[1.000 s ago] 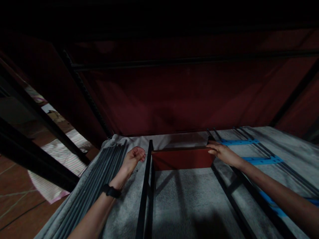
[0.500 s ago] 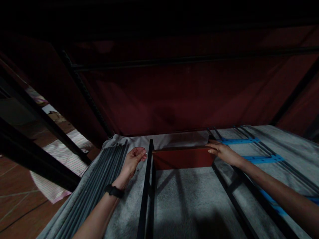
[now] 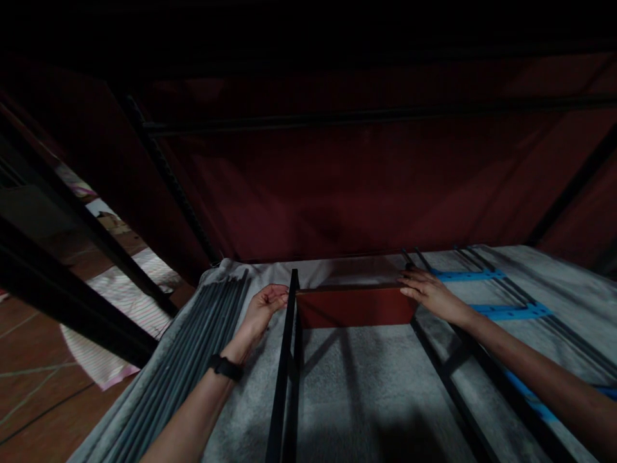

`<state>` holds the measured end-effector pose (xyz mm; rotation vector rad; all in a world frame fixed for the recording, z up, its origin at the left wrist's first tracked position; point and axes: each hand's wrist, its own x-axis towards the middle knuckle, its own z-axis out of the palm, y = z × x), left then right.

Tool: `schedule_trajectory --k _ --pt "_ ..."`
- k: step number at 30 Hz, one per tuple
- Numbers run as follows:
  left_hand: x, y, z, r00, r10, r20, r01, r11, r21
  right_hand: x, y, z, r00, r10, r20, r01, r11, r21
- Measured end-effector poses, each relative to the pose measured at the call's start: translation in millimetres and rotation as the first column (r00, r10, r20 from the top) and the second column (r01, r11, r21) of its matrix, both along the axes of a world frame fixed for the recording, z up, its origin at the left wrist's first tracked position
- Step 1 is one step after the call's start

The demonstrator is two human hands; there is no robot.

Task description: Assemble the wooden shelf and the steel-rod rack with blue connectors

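A reddish-brown panel [image 3: 354,306] stands upright between two black metal rails, on a grey cloth-covered surface [image 3: 366,386]. My left hand [image 3: 264,306] is curled in a pinch against the left rail [image 3: 284,360], right by the panel's left end; what its fingers hold is too small to make out. My right hand [image 3: 429,292] lies with fingers stretched flat on the panel's top right corner, beside the right rail [image 3: 453,392]. A black watch [image 3: 225,367] sits on my left wrist.
A bundle of dark grey rods [image 3: 193,347] lies along the left edge of the grey surface. Blue strips [image 3: 506,311] and thin black bars lie at the right. Dark red fabric [image 3: 366,186] hangs behind. A tiled floor with a pale cloth [image 3: 96,354] shows lower left.
My left hand has moved right, from a little apart to touching the left rail. My right hand has stayed on the panel's right corner.
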<state>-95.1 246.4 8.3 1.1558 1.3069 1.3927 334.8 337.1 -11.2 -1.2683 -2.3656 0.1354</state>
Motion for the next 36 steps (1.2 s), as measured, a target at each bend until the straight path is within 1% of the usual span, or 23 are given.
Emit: schedule_trajectory --k 2,4,6,8,9,11,13,15,16,18,21,23,24,25,26,27,28,29,31,32,34,35,36 --pt "-0.5 0.4 -2.3 0.999 -0.005 0.047 0.008 0.998 -0.069 0.4 0.7 -1.9 1.000 -0.002 -0.002 0.002 1.000 0.004" --pt "-1.3 2.9 -4.2 1.000 0.027 -0.009 -0.027 0.996 -0.081 0.8 1.2 -3.5 1.000 0.002 -0.013 -0.002 1.000 0.006" --pt "-2.0 5.6 -4.8 0.993 0.064 -0.099 -0.066 0.998 -0.016 1.2 1.4 -4.3 1.000 0.010 -0.022 -0.009 1.000 0.005" --pt "-2.1 6.7 -4.6 0.990 0.053 -0.134 -0.045 0.997 0.058 1.5 1.2 -4.6 0.999 0.019 -0.030 -0.019 1.000 -0.003" --pt "-2.0 6.5 -4.8 0.992 0.042 -0.118 -0.032 0.996 0.080 1.6 1.0 -4.5 0.999 0.020 -0.035 -0.020 1.000 -0.008" --pt "-1.1 5.5 -6.6 0.999 0.028 -0.030 -0.026 0.997 0.069 1.7 0.7 -4.4 0.999 0.014 -0.043 -0.015 1.000 -0.020" --pt "0.0 4.9 -10.1 0.998 0.041 0.050 -0.041 0.999 -0.001 1.7 0.5 -4.2 0.999 0.008 -0.046 -0.009 1.000 -0.029" --pt "1.3 5.5 -13.2 0.996 0.065 0.059 -0.060 0.995 -0.078 1.6 0.5 -4.0 0.999 0.010 -0.044 -0.011 0.999 -0.033" --pt "2.0 6.0 -13.7 0.996 0.070 0.049 -0.066 0.994 -0.085 1.5 0.5 -3.8 0.999 0.011 -0.043 -0.013 0.999 -0.033" --pt "2.7 6.6 -11.6 0.998 0.052 0.035 -0.050 0.998 -0.036 1.4 0.4 -3.4 0.999 0.014 -0.040 -0.015 0.999 -0.031" --pt "-1.5 4.0 -6.5 0.997 0.000 0.078 -0.005 0.998 0.068 0.8 -0.5 -2.5 0.999 0.016 -0.034 -0.017 0.999 -0.035" --pt "-12.1 -0.6 -9.9 0.994 0.062 0.085 -0.067 0.996 0.061 -0.3 -1.7 -1.2 0.999 0.017 -0.030 -0.018 0.999 -0.044" --pt "-20.2 -3.8 -15.2 0.991 0.127 0.036 -0.129 0.991 0.045 -1.0 -2.5 -0.3 0.999 0.013 -0.031 -0.014 0.999 -0.049" --pt "-29.8 -7.4 -23.0 0.979 0.195 -0.057 -0.194 0.981 0.030 -1.8 -3.3 0.7 0.999 0.005 -0.037 -0.007 0.999 -0.053" --pt "-40.2 -11.4 -32.8 0.951 0.247 -0.187 -0.247 0.969 0.023 -2.6 -4.2 1.7 0.999 -0.004 -0.048 0.002 0.998 -0.058" --pt "-50.6 -15.7 -44.0 0.903 0.281 -0.325 -0.287 0.957 0.029 -3.1 -4.8 2.7 0.998 -0.017 -0.066 0.013 0.998 -0.064" --pt "-60.1 -20.1 -55.7 0.844 0.280 -0.456 -0.295 0.955 0.040 -3.4 -5.3 3.5 0.996 -0.032 -0.089 0.026 0.997 -0.069" --pt "-68.0 -24.4 -67.1 0.775 0.259 -0.576 -0.285 0.957 0.048 -3.3 -5.5 3.9 0.992 -0.050 -0.118 0.041 0.997 -0.071" --pt "-77.6 -31.3 -85.7 0.604 0.156 -0.782 -0.221 0.975 0.024 -2.0 -5.1 3.8 0.979 -0.087 -0.184 0.076 0.995 -0.067" --pt "-79.2 -33.6 -91.9 0.508 0.094 -0.856 -0.184 0.983 -0.001 -0.9 -4.4 3.2 0.971 -0.105 -0.215 0.094 0.994 -0.061" --pt "-78.2 -35.8 -97.8 0.325 -0.019 -0.945 -0.119 0.991 -0.061 1.1 -2.9 1.6 0.956 -0.131 -0.263 0.122 0.991 -0.052" --pt "-76.6 -35.8 -97.7 0.253 -0.055 -0.966 -0.100 0.992 -0.082 1.8 -2.1 0.7 0.951 -0.136 -0.277 0.128 0.991 -0.047" --pt "-75.0 -35.5 -96.1 0.198 -0.076 -0.977 -0.090 0.991 -0.096 2.2 -1.4 0.0 0.948 -0.138 -0.288 0.132 0.990 -0.042"
